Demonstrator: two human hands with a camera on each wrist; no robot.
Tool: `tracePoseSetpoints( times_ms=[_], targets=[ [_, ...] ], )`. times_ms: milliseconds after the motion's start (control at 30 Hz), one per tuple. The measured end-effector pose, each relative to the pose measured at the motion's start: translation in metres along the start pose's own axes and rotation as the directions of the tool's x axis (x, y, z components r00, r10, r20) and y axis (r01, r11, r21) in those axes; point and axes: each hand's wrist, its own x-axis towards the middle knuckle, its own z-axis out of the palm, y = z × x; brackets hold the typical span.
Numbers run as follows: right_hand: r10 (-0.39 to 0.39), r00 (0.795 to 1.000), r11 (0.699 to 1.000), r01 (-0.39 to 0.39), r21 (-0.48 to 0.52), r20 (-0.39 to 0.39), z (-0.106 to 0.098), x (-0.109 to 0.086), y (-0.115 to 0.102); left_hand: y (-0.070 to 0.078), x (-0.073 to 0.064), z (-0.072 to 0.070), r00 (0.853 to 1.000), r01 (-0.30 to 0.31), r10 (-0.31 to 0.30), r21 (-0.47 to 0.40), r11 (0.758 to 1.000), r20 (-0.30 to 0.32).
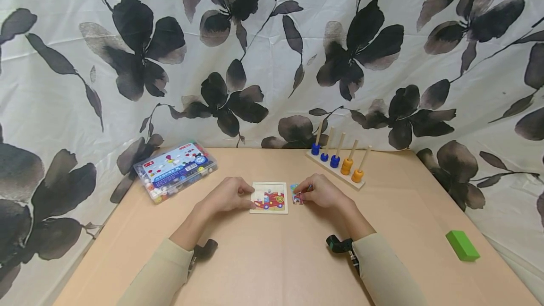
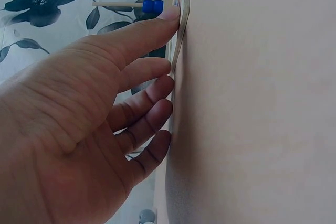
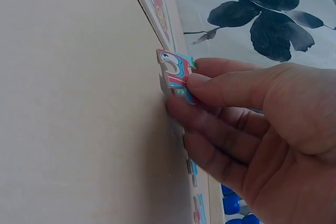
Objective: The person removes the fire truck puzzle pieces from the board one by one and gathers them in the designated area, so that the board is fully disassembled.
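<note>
The right hand (image 1: pixel 321 191) pinches a piece (image 3: pixel 182 66); the left hand (image 1: pixel 229 195) touches the board (image 1: pixel 272 212) with loose fingers. More pieces (image 3: pixel 199 208) seem left; what's done, I can't tell.

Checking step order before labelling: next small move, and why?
Probably carry the puzzle piece left, over the puzzle board: the right hand already pinches it just beside the board, whose left edge the left hand touches.
</note>
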Motion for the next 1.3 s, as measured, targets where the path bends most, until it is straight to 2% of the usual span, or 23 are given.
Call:
tracePoseSetpoints(
  times_ms=[1300],
  targets=[
    [0.025, 1.000, 1.000, -0.025, -0.005, 0.011, 0.0058, 0.0028, 0.0070, 0.0014, -0.0009, -0.0003, 1.000, 0.020, -0.019, -0.021, 1.000, 0.010]
  ],
)
